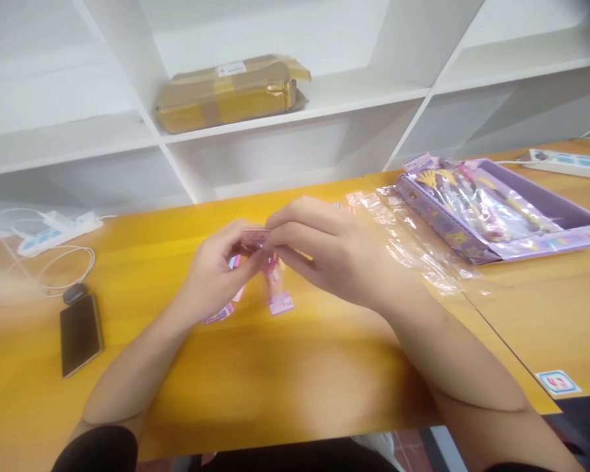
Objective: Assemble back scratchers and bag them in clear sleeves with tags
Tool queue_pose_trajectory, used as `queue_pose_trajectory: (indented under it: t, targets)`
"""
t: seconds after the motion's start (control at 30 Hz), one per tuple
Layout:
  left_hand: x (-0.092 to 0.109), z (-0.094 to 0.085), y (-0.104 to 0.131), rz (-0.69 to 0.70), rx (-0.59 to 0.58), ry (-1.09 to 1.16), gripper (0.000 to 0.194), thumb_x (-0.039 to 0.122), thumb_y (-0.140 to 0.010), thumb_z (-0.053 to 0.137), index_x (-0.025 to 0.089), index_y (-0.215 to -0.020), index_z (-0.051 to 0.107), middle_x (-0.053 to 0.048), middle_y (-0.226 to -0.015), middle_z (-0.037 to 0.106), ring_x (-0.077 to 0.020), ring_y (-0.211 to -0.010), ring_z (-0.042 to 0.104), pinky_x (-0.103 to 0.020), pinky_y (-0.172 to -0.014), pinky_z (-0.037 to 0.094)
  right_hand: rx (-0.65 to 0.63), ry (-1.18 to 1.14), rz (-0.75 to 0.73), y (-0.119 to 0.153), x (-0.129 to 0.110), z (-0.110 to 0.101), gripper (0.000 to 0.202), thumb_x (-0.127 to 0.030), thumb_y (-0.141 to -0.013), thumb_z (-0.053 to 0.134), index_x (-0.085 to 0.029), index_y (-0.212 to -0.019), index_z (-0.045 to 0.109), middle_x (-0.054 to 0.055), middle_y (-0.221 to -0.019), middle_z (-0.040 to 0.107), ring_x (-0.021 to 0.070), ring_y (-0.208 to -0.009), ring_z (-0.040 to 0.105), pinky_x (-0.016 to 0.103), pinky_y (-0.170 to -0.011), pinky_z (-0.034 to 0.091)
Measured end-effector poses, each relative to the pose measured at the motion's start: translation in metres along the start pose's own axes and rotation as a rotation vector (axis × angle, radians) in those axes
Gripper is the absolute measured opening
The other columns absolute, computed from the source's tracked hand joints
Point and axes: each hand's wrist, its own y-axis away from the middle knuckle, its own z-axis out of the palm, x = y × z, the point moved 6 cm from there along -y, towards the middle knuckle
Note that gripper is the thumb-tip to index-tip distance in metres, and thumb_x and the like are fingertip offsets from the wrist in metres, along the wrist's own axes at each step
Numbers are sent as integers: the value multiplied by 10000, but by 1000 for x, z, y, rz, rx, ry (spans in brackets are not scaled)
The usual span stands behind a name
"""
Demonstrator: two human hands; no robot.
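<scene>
In front of me my left hand [221,269] is closed, thumb and fingers pinching a small flat pink piece [254,237] seen nearly edge-on. Fingers of my right hand [319,252] meet at the same piece from the other side, their tips bent together over its right end. Motion blur and the fingers hide most of its shape. On the tabletop below lie a small purple printed card [281,303] with something pink above it, and a second purple-pink printed piece [219,313], partly covered by my left hand.
Crumpled clear plastic wrappers [413,242] lie right of my hands, beside a purple open box [476,252] holding bagged items with gold and pink parts. A dark phone [81,335], a white cable and a power strip [59,233] are left. A taped parcel [226,95] rests on the shelf.
</scene>
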Motion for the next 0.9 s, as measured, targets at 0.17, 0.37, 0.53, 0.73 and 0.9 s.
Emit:
queue_pose_trajectory:
  t: [0.17, 0.37, 0.53, 0.73, 0.9]
  targets:
    - [11, 0, -1, 146, 5, -136, 98, 342, -1049, 710, 253, -1075, 742, -35, -1006, 715, -185, -927, 687, -366, -827, 573, -21, 17, -6, 1, -1, -7, 200, -130, -1125, 519, -204, -1099, 702, 71, -1080, 759, 194, -951, 674, 336, -818, 535]
    - [25, -7, 2, 342, 130, -374, 98, 326, -1069, 681, 263, -1083, 755, -34, -1000, 750, -193, -930, 686, -371, -821, 550, -52, 48, -31, 3, -2, -11, 140, -244, -1136, 570, -205, -1108, 701, 81, -1137, 762, 211, -989, 687, 355, -854, 541]
    - [24, -10, 3, 370, 177, -400, 81, 334, -1045, 723, 271, -1051, 774, -25, -958, 758, -188, -883, 697, -367, -787, 555, -45, 15, 43, 3, 2, -5, 199, -391, -1111, 636, -204, -1043, 652, 63, -1037, 733, 187, -889, 672, 317, -769, 496]
    - [32, -5, 8, 450, 170, -405, 47, 280, -1028, 744, 285, -1027, 791, -15, -897, 770, -180, -816, 707, -348, -706, 554, -131, -67, 314, 9, 17, 10, 412, -615, -1037, 686, -213, -1047, 597, -7, -802, 649, 133, -649, 552, 262, -614, 325]
    - [34, -3, 9, 457, 132, -403, 86, 221, -1026, 733, 272, -1039, 800, -17, -905, 769, -162, -787, 701, -324, -688, 555, -191, -183, 201, 8, 19, 20, 551, -610, -1125, 523, -198, -761, 559, -25, -620, 548, 104, -561, 462, 281, -601, 266]
